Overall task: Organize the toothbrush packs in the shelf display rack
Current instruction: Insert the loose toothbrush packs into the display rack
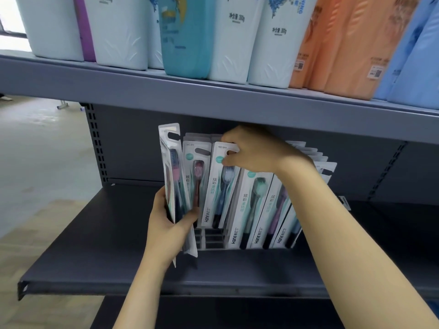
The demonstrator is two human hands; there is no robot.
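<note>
Upper shelf crowds pack tops; lower shelf leftward bare.

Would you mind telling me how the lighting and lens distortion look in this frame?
Head view: wide-angle bowing bends the upper shelf edge; the window corner is blown out white; the shelf's underside shades the rack; both the left hand and right hand stay sharp.

The right hand hides the pack tops behind it.
</note>
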